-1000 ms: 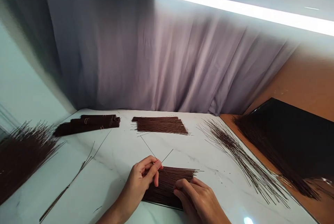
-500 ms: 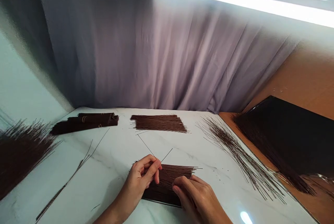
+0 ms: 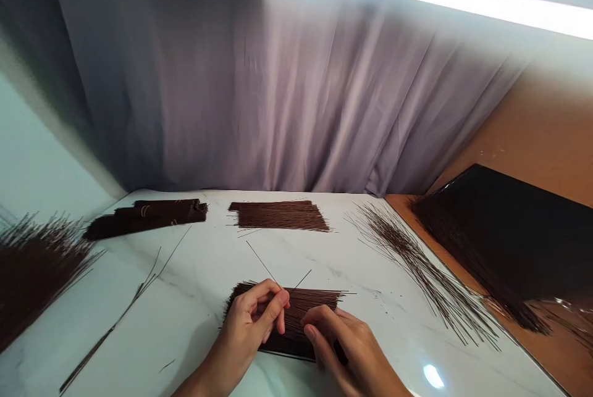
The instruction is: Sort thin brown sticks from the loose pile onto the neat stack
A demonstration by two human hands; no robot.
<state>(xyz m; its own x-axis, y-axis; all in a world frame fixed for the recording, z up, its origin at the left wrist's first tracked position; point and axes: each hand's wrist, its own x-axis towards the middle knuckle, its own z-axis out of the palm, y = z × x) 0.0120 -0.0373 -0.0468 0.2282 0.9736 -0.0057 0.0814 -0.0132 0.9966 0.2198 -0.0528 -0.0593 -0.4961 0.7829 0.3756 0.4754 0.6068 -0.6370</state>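
A flat pile of thin brown sticks lies on the white marble table right in front of me. My left hand rests on the pile's left part, fingers curled and pinching thin sticks that poke up and away. My right hand presses its fingertips on the pile's near right part. Two loose sticks cross just beyond my left hand.
A second flat pile lies farther back in the middle. Banded bundles sit at back left, a loose heap at far left, scattered sticks to the right, a dark tray of sticks beyond. Grey curtain behind.
My left hand has shifted slightly right over the pile and my right hand has moved closer to it. The view has tilted up a little.
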